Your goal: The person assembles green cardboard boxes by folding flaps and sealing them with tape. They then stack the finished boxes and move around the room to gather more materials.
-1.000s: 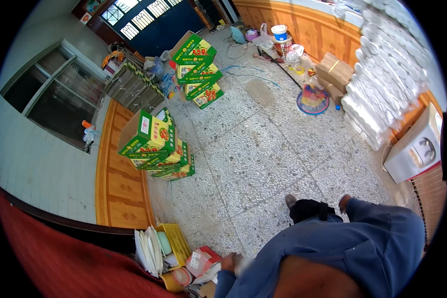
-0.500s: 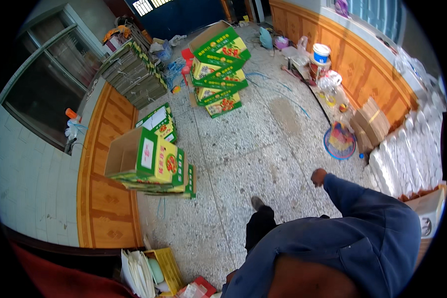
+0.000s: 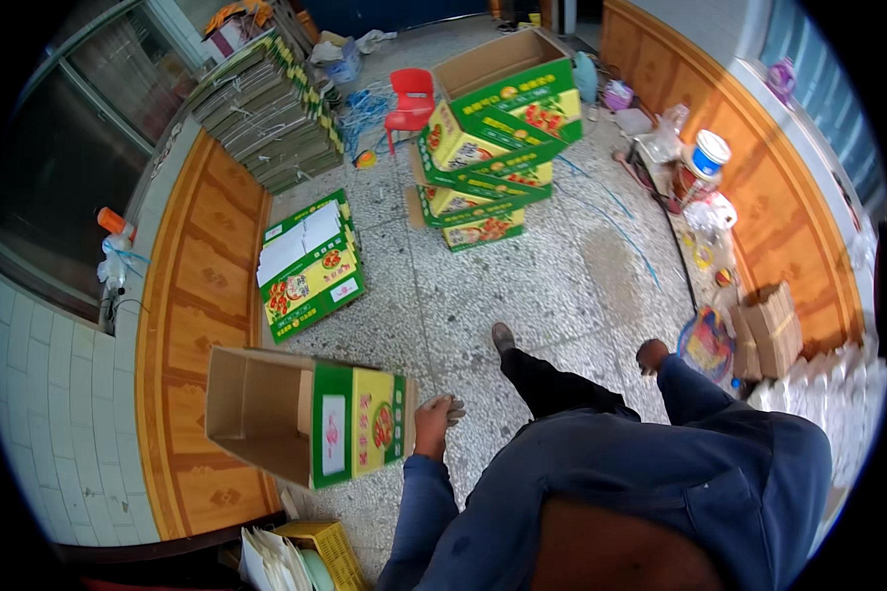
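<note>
Now an open box is at the lower left, which was not there before. Left hand grips its end. Right hand hangs empty, fingers curled, by the floor.

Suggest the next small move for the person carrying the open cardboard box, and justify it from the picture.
Probably bring the right hand across to steady the open box: only the left hand grips its end, and it hangs tilted on its side above the floor.
</note>
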Available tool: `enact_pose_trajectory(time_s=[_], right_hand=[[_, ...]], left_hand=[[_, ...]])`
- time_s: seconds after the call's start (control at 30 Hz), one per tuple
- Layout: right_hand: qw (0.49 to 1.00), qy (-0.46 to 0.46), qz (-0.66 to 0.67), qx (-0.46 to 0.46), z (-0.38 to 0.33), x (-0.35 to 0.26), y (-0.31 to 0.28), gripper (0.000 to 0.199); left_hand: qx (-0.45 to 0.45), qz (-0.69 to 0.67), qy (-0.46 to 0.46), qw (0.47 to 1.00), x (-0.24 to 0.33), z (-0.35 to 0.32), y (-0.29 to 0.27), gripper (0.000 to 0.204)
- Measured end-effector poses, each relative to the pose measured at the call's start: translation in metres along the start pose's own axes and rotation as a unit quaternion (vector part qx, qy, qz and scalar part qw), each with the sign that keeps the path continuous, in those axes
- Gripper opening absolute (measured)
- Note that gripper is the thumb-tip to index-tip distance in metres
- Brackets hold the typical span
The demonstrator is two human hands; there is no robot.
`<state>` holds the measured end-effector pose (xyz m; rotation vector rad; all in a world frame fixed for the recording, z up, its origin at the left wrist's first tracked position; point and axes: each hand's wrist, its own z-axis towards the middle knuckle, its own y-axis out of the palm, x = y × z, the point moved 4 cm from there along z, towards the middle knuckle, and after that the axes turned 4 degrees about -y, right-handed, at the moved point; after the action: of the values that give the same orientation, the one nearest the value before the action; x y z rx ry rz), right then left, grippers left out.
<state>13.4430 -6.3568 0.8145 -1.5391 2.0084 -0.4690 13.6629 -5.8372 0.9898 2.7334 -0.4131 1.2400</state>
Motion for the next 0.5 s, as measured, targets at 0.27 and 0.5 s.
enact_pose_trajectory(time_s=[0.27, 0.5], right_hand=[[0.835, -0.036, 0.109, 0.538, 0.112, -0.093, -0.489, 0.022], [0.718, -0.057, -0.033, 0.693, 0.146, -0.200, -0.767, 0.018]], left_hand=[[-0.017, 0.020, 0.011, 1.000, 0.189, 0.148, 0.030, 0.028], [0.026, -0.082, -0.034, 0.996, 0.270, 0.273, -0.019, 0.028]])
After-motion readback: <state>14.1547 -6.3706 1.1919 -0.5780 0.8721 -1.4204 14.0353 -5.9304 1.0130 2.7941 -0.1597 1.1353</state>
